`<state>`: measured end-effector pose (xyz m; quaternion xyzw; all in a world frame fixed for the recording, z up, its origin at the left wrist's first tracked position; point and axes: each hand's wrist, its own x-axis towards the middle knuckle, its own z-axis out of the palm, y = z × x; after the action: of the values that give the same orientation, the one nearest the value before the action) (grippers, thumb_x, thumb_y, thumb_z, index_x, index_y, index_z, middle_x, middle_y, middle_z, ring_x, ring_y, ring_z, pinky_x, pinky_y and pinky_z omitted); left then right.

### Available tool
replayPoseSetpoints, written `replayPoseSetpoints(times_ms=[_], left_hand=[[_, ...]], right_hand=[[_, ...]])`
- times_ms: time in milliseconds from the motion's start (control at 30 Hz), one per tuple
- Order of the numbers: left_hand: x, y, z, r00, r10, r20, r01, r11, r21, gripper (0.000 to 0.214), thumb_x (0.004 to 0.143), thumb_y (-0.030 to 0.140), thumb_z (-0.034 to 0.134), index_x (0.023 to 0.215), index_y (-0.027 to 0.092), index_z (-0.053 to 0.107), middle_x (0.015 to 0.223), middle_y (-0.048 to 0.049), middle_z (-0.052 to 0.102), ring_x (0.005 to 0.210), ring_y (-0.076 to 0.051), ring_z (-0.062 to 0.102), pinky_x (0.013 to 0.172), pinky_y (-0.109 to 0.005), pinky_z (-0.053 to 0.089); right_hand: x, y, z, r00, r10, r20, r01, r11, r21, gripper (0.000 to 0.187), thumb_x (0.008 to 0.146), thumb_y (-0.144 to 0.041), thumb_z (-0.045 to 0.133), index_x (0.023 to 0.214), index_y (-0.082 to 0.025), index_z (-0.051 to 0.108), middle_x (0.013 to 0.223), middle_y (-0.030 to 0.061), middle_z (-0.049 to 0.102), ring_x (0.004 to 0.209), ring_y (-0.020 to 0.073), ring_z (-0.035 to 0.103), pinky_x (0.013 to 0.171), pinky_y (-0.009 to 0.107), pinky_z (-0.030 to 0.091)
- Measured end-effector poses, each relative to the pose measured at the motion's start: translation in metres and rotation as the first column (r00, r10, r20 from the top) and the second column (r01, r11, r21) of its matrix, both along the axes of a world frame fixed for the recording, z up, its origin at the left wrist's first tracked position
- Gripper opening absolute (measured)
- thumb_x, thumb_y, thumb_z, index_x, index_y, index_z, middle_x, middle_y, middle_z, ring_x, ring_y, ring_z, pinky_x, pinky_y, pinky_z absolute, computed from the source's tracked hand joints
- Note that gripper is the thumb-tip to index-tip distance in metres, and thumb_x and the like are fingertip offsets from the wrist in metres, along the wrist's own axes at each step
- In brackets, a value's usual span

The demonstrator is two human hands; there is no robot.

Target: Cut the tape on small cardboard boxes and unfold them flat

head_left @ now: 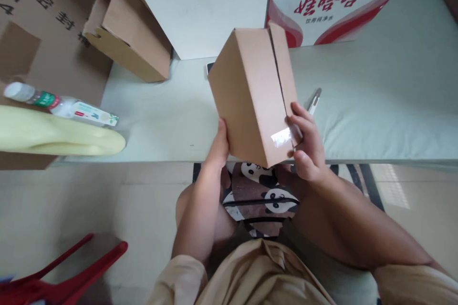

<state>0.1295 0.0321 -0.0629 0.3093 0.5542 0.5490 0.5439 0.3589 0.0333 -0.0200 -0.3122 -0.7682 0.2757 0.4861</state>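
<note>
Head view: a brown box held tilted in both hands at the front edge of the desk. The left hand is partly closed against the box's left side, thumb along the face, its other fingers largely hidden. The right hand is curled round the lower right edge, fingers on the narrow strip beyond the seam, thumb near the bottom corner. Shiny tape lies across the box's face just beside the right fingers. Whether the box touches the desk cannot be told. Near the right hand, a slim pale tool lies on the desk. Behind stand a white carton and, to its right, a red-and-white carton; left of these, a smaller cardboard box. Far left: a bottle beside a pale yellow object. Below: panda-print material between the legs; lower left, a red frame.
</note>
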Motion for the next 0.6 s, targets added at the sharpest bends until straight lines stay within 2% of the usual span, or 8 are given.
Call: replayPoseSetpoints(times_ms=[133, 233, 267, 333, 400, 433, 500, 600], left_hand=[[0.005, 0.002, -0.005, 0.963, -0.071, -0.261, 0.069, 0.997, -0.018, 0.065, 0.086, 0.076, 0.053, 0.114, 0.021, 0.071, 0.122, -0.0147, 0.074, 0.124, -0.035, 0.065, 0.109, -0.055, 0.048], [0.009, -0.001, 0.005, 0.915, 0.079, -0.396, 0.020, 0.971, 0.240, 0.070, 0.084, 0.071, 0.059, 0.136, 0.024, 0.059, 0.140, -0.0147, 0.064, 0.132, -0.033, 0.059, 0.111, -0.052, 0.047], [0.011, -0.003, 0.010, 0.895, 0.140, -0.423, 0.035, 0.924, 0.380, 0.069, 0.087, 0.071, 0.056, 0.141, 0.028, 0.054, 0.149, -0.0123, 0.057, 0.140, -0.032, 0.052, 0.115, -0.051, 0.044], [0.015, -0.006, 0.021, 0.845, 0.190, -0.500, 0.192, 0.764, 0.615, 0.062, 0.092, 0.071, 0.045, 0.141, 0.034, 0.054, 0.155, -0.0059, 0.051, 0.150, -0.029, 0.040, 0.122, -0.050, 0.036], [0.019, -0.008, 0.028, 0.778, 0.203, -0.595, 0.346, 0.651, 0.675, 0.054, 0.095, 0.066, 0.040, 0.137, 0.037, 0.057, 0.154, -0.0038, 0.051, 0.150, -0.028, 0.040, 0.123, -0.052, 0.033], [0.020, -0.009, 0.029, 0.755, 0.219, -0.618, 0.371, 0.634, 0.679, 0.052, 0.097, 0.065, 0.038, 0.135, 0.036, 0.059, 0.153, -0.0042, 0.052, 0.148, -0.028, 0.042, 0.123, -0.052, 0.033], [0.021, -0.009, 0.028, 0.738, 0.247, -0.628, 0.351, 0.654, 0.670, 0.052, 0.098, 0.064, 0.035, 0.131, 0.033, 0.061, 0.152, -0.0063, 0.052, 0.145, -0.029, 0.046, 0.121, -0.053, 0.036], [0.017, -0.009, 0.023, 0.723, 0.268, -0.637, 0.320, 0.688, 0.652, 0.053, 0.097, 0.065, 0.034, 0.126, 0.030, 0.062, 0.147, -0.0079, 0.055, 0.141, -0.030, 0.049, 0.119, -0.053, 0.038]], right_hand=[[0.010, -0.001, 0.003, 0.999, -0.050, 0.017, 0.050, 0.999, -0.015, 0.051, 0.098, -0.046, 0.048, 0.147, -0.034, 0.048, 0.161, 0.0056, 0.041, 0.152, 0.0328, 0.035, 0.122, 0.059, 0.035], [0.016, 0.004, 0.006, 0.991, -0.045, 0.127, 0.048, 0.999, -0.022, 0.053, 0.097, -0.041, 0.052, 0.148, -0.031, 0.048, 0.160, 0.0089, 0.042, 0.150, 0.0324, 0.039, 0.123, 0.056, 0.036], [0.017, 0.005, 0.007, 0.986, -0.032, 0.164, 0.034, 0.999, -0.014, 0.055, 0.096, -0.041, 0.053, 0.150, -0.030, 0.047, 0.160, 0.0094, 0.042, 0.150, 0.0327, 0.039, 0.123, 0.057, 0.035], [0.018, 0.007, 0.009, 0.977, 0.015, 0.210, -0.014, 1.000, -0.008, 0.059, 0.095, -0.044, 0.054, 0.152, -0.030, 0.044, 0.161, 0.0099, 0.040, 0.150, 0.0332, 0.038, 0.123, 0.056, 0.035], [0.019, 0.009, 0.011, 0.974, 0.071, 0.216, -0.068, 0.997, -0.022, 0.058, 0.096, -0.047, 0.052, 0.151, -0.030, 0.044, 0.162, 0.0100, 0.039, 0.150, 0.0325, 0.038, 0.122, 0.055, 0.036], [0.020, 0.010, 0.012, 0.976, 0.079, 0.204, -0.074, 0.997, -0.031, 0.057, 0.097, -0.048, 0.050, 0.150, -0.029, 0.045, 0.161, 0.0100, 0.041, 0.150, 0.0318, 0.039, 0.121, 0.054, 0.038], [0.022, 0.015, 0.011, 0.985, -0.010, 0.171, 0.018, 0.999, -0.044, 0.050, 0.099, -0.049, 0.044, 0.144, -0.028, 0.052, 0.151, 0.0110, 0.052, 0.141, 0.0301, 0.049, 0.115, 0.051, 0.044], [0.031, 0.029, 0.003, 0.911, -0.314, 0.267, 0.345, 0.935, -0.079, 0.043, 0.097, -0.045, 0.044, 0.128, -0.024, 0.064, 0.118, 0.0125, 0.068, 0.109, 0.0287, 0.065, 0.096, 0.049, 0.054]])
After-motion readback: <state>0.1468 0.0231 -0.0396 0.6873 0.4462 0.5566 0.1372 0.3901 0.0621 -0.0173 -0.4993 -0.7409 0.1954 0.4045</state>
